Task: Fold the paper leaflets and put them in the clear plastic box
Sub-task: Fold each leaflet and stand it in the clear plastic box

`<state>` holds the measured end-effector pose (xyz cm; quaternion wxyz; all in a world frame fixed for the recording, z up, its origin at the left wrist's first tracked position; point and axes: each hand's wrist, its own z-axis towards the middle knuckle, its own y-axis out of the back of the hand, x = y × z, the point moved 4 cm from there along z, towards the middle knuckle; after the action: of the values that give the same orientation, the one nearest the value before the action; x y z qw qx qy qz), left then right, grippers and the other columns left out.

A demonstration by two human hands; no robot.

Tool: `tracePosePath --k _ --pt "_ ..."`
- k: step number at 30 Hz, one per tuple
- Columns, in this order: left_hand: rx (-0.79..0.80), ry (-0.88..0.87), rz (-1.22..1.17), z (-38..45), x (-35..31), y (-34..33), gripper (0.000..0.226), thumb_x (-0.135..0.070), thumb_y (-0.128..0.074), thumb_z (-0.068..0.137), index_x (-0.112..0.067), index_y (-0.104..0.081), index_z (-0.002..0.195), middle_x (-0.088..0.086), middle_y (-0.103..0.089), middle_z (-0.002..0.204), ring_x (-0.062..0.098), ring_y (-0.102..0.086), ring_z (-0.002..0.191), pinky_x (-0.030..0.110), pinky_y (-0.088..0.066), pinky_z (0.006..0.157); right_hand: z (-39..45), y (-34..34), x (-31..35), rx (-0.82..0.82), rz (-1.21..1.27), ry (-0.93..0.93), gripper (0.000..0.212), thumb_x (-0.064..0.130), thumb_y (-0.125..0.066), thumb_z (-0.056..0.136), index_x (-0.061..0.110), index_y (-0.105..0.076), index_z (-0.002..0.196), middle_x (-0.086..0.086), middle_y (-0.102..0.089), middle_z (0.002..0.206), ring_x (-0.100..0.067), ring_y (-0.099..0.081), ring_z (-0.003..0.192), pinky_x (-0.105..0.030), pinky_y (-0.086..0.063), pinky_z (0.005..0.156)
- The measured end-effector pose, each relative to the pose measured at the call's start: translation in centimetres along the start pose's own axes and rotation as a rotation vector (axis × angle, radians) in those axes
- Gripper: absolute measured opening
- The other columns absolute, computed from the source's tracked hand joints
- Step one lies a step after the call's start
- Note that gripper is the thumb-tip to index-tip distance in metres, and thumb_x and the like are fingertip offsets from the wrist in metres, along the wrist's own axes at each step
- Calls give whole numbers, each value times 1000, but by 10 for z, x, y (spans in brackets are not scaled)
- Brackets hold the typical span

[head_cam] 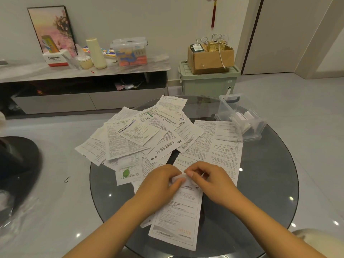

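Both hands, left hand (160, 180) and right hand (208, 178), are pinched shut on the long white printed leaflet's (176, 216) top edge, near the clear plastic box (240, 118).

Your left hand (160, 180) and right hand (210, 178) are bare, with no rings on the fingers and no gloves. Back from the fingers, your wrists carry no watch or band, and both forearms are uncovered, no sleeve reaching them anywhere in view
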<state>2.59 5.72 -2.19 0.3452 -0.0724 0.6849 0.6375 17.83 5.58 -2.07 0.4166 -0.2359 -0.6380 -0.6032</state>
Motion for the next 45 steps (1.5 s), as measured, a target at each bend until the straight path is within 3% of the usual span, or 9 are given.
tracePosePath --k 4,9,13,17,20,25,31,36,45 --pt "-33 47 -35 3 8 0 20 -25 -60 89 -26 -58 109 -15 -53 106 1 -51 97 15 -40 85 0 -5 -3 4 -79 3 24 30 -65 86 43 -57 104 22 -59 90 4 -52 88 -8 -38 73" --pt "1 85 33 4 12 -5 37 -28 -57 92 -25 -52 128 -11 -47 123 7 -38 118 20 -30 101 -1 -13 -7 42 -310 29 28 35 -62 87 35 -60 115 19 -53 99 0 -42 95 -14 -34 83" --pt "0 79 118 5 10 -2 36 -33 -56 92 -31 -53 127 -14 -50 120 7 -38 116 24 -23 104 -1 -14 -7 35 -340 17 25 37 -60 89 34 -63 114 16 -47 103 -1 -37 98 -15 -31 84" --pt "-27 95 50 3 8 0 29 -29 -63 87 -34 -58 116 -17 -50 100 2 -42 99 21 -32 96 -3 -14 -6 31 -360 38 25 37 -59 89 31 -65 112 18 -44 100 -1 -35 97 -14 -30 84" --pt "-65 164 -66 4 8 4 24 -23 -69 83 -35 -62 103 -15 -52 88 -2 -49 81 7 -36 74 -3 -13 -5 16 -358 50 25 38 -61 88 31 -66 111 19 -45 99 -1 -36 98 -16 -32 84" --pt "-149 306 -400 11 4 9 23 -14 -73 79 -33 -66 89 -10 -56 78 1 -50 65 18 -47 72 -4 -4 -7 -89 -236 -41 31 41 -65 84 32 -61 113 18 -56 99 -2 -46 96 -15 -37 82" --pt "-243 327 -672 21 -18 9 30 -13 -74 79 -35 -67 97 -8 -60 93 10 -61 80 25 -52 82 -2 12 -10 -176 230 -267 17 32 -70 82 15 -70 82 9 -64 68 4 -54 58 -6 -38 54" --pt "-196 327 -768 34 -44 6 15 -20 -69 84 -33 -67 92 -10 -70 88 1 -65 80 19 -48 75 -4 40 -12 -284 418 -322 21 27 -68 84 7 -67 84 -5 -69 72 -3 -60 62 -14 -44 60" --pt "-137 441 -987 67 -72 -5 18 -22 -66 87 -15 -70 103 -3 -71 91 7 -65 78 20 -48 67 -3 83 -11 -453 434 -314 16 27 -67 86 13 -70 82 4 -67 74 0 -59 63 -10 -43 57"
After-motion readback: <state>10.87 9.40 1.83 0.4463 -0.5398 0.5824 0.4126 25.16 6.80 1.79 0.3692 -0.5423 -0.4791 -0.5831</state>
